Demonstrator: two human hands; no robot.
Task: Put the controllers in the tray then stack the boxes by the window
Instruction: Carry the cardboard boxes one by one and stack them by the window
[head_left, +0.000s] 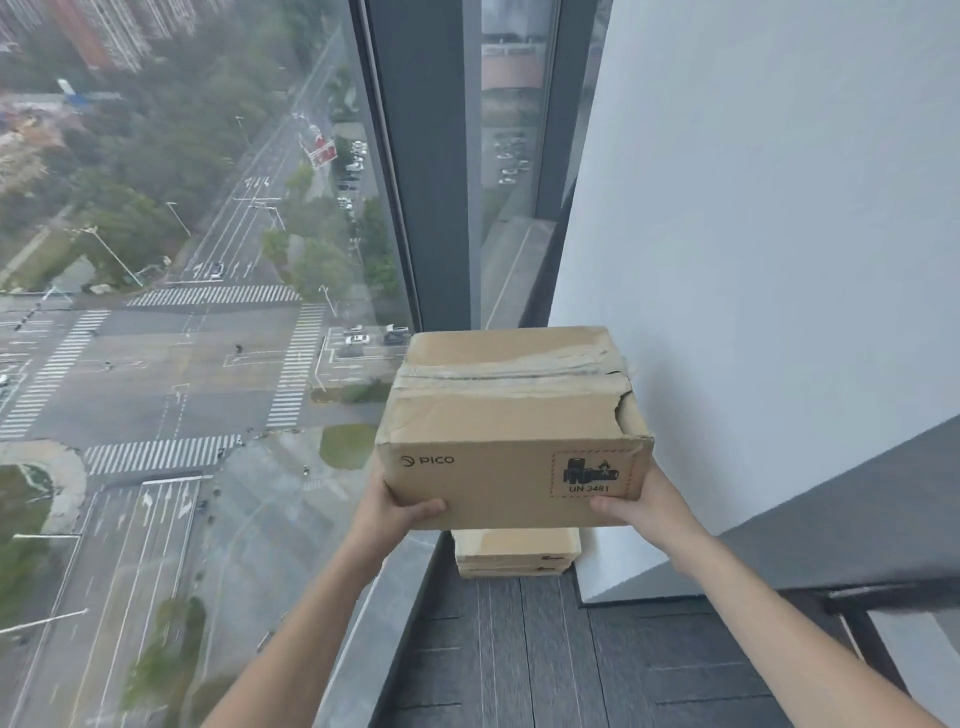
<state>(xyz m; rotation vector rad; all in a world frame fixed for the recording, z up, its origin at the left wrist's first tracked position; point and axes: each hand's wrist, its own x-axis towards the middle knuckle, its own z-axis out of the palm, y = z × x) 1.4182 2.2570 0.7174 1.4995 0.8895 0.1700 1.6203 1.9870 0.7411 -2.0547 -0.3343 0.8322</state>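
Item: brown taped cardboard box marked PICO (511, 421), held aloft at the window corner; our left hand (397, 506) and right hand (631, 504) have fingers clamped on its near lower corners. Below: flat cardboard boxes (517, 552) on dark floor (545, 649). Step, we judge: stacking. Next: lower squarely onto them.

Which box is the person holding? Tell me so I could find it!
Look at the big window, then down to the corner by the white wall. The held box is the brown one up in both hands, above the boxes on the floor. It says PICO and has a torn, taped top.
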